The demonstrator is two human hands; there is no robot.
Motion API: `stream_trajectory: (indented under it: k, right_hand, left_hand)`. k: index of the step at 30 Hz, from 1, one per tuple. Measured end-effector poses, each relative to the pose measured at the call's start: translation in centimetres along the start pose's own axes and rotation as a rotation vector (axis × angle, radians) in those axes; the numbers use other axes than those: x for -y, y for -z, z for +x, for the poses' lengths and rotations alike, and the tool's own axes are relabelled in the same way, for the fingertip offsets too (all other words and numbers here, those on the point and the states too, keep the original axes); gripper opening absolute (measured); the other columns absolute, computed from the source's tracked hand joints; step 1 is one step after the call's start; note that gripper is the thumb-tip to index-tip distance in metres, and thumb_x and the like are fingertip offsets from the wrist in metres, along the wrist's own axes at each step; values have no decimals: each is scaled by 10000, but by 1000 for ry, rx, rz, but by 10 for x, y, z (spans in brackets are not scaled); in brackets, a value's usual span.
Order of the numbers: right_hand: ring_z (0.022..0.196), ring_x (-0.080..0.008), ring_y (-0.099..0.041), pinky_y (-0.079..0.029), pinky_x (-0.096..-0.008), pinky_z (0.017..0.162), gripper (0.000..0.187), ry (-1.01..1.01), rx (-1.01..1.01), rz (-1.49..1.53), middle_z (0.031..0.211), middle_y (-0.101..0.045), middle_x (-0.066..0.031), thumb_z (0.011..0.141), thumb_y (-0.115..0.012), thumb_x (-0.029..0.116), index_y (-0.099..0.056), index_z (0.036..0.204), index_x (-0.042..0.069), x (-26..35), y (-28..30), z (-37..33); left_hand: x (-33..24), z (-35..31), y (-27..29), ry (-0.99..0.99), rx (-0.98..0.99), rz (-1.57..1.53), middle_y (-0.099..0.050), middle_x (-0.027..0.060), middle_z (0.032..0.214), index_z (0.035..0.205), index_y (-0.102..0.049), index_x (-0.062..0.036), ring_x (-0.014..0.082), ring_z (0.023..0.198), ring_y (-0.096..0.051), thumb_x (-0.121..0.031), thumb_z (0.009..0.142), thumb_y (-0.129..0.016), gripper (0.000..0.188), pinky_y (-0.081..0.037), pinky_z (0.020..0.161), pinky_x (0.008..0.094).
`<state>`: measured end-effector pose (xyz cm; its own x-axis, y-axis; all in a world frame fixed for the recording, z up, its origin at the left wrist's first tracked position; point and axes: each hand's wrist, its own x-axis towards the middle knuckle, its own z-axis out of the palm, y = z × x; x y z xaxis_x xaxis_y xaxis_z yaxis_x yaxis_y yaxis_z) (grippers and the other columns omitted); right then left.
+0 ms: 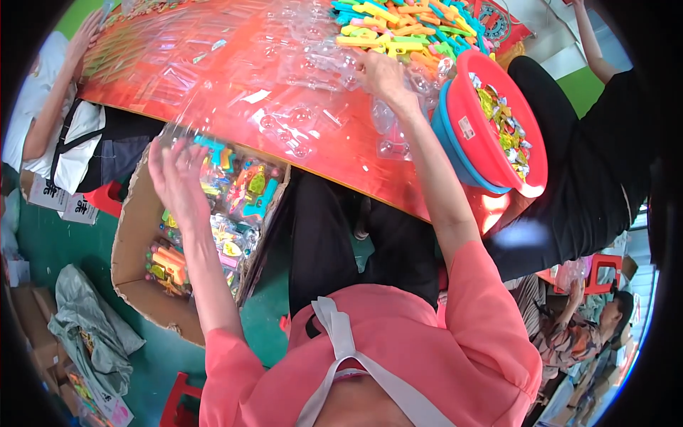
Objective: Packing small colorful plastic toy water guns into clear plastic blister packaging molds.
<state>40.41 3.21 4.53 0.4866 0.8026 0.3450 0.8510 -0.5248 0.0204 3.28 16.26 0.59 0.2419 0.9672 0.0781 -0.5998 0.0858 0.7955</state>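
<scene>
My left hand [176, 178] is over a cardboard box [135, 249], its fingers spread and slightly blurred, with nothing visible gripped in them. Inside the box lie clear packs of colourful toy guns [262, 198] with small beads and shiny wrapped pieces. My right hand [385, 77] reaches across the red table to the edge of a heap of plastic toy guns [409, 28]. Its fingers are curled down at the clear plastic blister shells [320, 65]; what they pinch is hidden. Another clear blister shell [288, 130] lies on the table between my hands.
Right of my right arm, a red basin [530, 153] of shiny wrapped pieces rests in a blue basin [455, 153]. The table edge [341, 183] crosses above my knees. People sit left and right. A red stool [178, 402] and grey sack [92, 320] stand on the green floor.
</scene>
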Motion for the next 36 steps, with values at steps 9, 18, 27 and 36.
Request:
stream_trajectory:
  k: [9, 18, 27, 36]
  right_hand:
    - [943, -349, -688, -488, -512, 817, 182, -65, 222, 59, 945, -718, -174, 740, -716, 166, -734, 877, 47, 23, -16, 26]
    - [780, -322, -703, -532, -458, 689, 249, -68, 72, 22, 770, -704, -161, 741, -783, 297, -709, 787, 64, 16, -39, 53]
    - [855, -314, -693, -529, -455, 724, 275, -132, 92, 78, 878, -719, -120, 735, -780, 345, -713, 853, 106, 21, -41, 59]
    - [873, -320, -694, -531, -471, 742, 267, -60, 111, 245, 883, -715, -137, 781, -750, 346, -716, 869, 96, 33, -39, 51]
  left_hand:
    - [37, 26, -13, 117, 154, 441, -609, 71, 1042, 1483, -271, -7, 92, 800, -591, -188, 965, -623, 652, -487, 661, 231]
    - [47, 32, -17, 74, 114, 216, -566, 54, 951, 1475, -303, 11, 103, 775, -577, -131, 921, -673, 681, -513, 631, 266]
    - [49, 49, 5, -19, 12, 315, -596, 58, 882, 1477, -228, 56, 98, 701, -586, -84, 914, -678, 734, -539, 606, 271]
    - [40, 43, 19, -21, -42, 275, -608, 102, 932, 1495, -215, 61, 126, 671, -618, -139, 893, -705, 802, -553, 578, 294]
